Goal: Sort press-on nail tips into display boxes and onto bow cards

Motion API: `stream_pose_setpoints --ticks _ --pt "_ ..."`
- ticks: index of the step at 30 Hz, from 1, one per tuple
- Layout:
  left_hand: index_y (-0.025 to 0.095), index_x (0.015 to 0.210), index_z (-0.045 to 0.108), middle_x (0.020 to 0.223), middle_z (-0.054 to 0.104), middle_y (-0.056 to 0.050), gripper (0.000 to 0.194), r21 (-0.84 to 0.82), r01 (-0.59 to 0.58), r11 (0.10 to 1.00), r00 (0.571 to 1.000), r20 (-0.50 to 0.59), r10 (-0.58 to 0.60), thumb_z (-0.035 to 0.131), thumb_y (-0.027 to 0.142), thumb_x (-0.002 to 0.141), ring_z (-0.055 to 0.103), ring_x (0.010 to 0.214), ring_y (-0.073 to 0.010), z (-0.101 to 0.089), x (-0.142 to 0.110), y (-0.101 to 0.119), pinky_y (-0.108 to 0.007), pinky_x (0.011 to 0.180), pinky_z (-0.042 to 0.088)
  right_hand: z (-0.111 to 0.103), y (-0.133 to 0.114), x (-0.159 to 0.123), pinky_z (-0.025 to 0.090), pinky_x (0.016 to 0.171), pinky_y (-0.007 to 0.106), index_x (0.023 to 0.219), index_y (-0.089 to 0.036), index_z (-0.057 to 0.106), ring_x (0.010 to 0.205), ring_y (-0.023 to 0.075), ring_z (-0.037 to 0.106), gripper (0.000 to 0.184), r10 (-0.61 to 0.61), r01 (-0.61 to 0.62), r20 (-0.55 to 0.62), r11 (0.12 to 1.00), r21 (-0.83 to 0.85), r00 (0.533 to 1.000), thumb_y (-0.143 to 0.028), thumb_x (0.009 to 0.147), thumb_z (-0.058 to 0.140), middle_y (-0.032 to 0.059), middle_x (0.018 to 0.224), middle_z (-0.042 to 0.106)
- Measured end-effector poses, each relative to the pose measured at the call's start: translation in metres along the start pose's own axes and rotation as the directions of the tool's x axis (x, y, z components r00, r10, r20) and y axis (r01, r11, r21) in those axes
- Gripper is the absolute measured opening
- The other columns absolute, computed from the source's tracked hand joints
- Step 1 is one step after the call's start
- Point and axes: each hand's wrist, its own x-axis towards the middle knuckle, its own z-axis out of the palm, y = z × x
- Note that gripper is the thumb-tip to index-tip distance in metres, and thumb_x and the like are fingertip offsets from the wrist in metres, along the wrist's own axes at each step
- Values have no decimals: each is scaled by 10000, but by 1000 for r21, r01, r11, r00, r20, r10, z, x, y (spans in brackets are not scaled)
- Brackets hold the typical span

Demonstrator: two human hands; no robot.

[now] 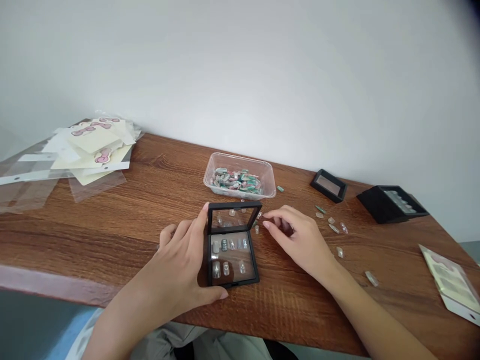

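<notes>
My left hand (180,262) grips a small black display case (252,257) from its left side, a finger at the upper corner and the thumb along the front edge. The case's windowed lid (234,205) is raised. Inside, several press-on nails (224,245) lie in two rows, some patterned, some clear. Just right of the lid, my right hand (300,237) has thumb and index finger drawn together in a pinch. A small clear press-on nail (259,215) shows at the fingertips; how firmly it is held is hard to see. Another clear nail (257,230) lies on the table below them.
Behind the case stands a clear plastic tub (270,175) full of nails. Loose nails (333,228) are scattered to the right. Two black boxes (329,186) (378,205) stand near the wall. Packaged cards lie in a pile (93,145) at left; one packet (452,282) is at right.
</notes>
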Motion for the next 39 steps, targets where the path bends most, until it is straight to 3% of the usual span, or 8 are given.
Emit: stream_pose_setpoints --ticks 5,11,15,18,21,25,29,39 --pt "132 1563 -262 1397 538 -256 1465 0 14 1000 1000 -7 -14 831 543 679 540 1220 -433 -1 -2 -1 -605 1020 373 6 -2 -2 482 708 324 984 -222 682 791 195 618 101 -44 49 105 998 -44 993 -267 901 716 34 904 660" --pt "135 1560 -275 1391 541 -240 1445 0 20 1000 1000 1 -20 818 522 697 523 1257 -429 0 -3 -1 -611 1056 343 7 -2 -6 486 768 343 1056 -225 657 869 216 631 132 -62 69 156 997 -43 986 -201 927 668 38 941 655" --pt "132 1558 -280 1356 559 -233 1440 -7 16 1000 1000 7 -16 806 547 708 533 1232 -428 0 -3 -2 -616 1043 351 4 -3 -4 465 748 334 919 -213 637 842 210 618 40 -55 65 178 996 -56 983 -210 927 677 35 919 652" --pt "132 1557 -289 1354 556 -230 1438 -15 8 1000 1000 4 -8 803 539 715 524 1243 -438 -1 -2 -2 -617 1041 353 0 -5 -4 443 727 331 785 -206 580 791 200 590 201 -66 79 202 995 -54 977 -280 922 707 24 841 627" --pt "129 1556 -293 1354 556 -226 1440 -13 10 1000 1000 5 -10 805 534 716 524 1243 -437 -1 -2 -2 -608 1042 353 -3 -5 -6 434 738 324 761 -208 574 778 184 581 238 -97 99 243 995 2 965 -303 964 658 12 811 620" --pt "131 1563 -284 1354 558 -220 1450 5 12 1000 1000 -1 -12 807 554 708 528 1227 -431 1 -3 -3 -594 1041 355 -8 -2 -7 442 762 317 932 -223 631 823 181 592 60 -74 73 273 997 14 959 -230 984 602 11 872 633" --pt "129 1565 -281 1346 564 -216 1466 12 7 1000 1000 -13 -7 814 566 694 526 1226 -424 3 -3 -4 -582 1042 352 -12 3 -6 457 842 328 1231 -261 623 927 189 604 265 -120 115 359 993 37 925 -159 994 564 26 979 629" --pt "123 1557 -292 1367 547 -230 1476 15 8 1000 1000 -9 -8 817 566 691 526 1225 -414 1 -1 -1 -572 1032 359 -8 5 -6 443 786 311 984 -213 660 852 185 590 34 -179 172 333 984 48 926 -197 955 668 16 900 628"
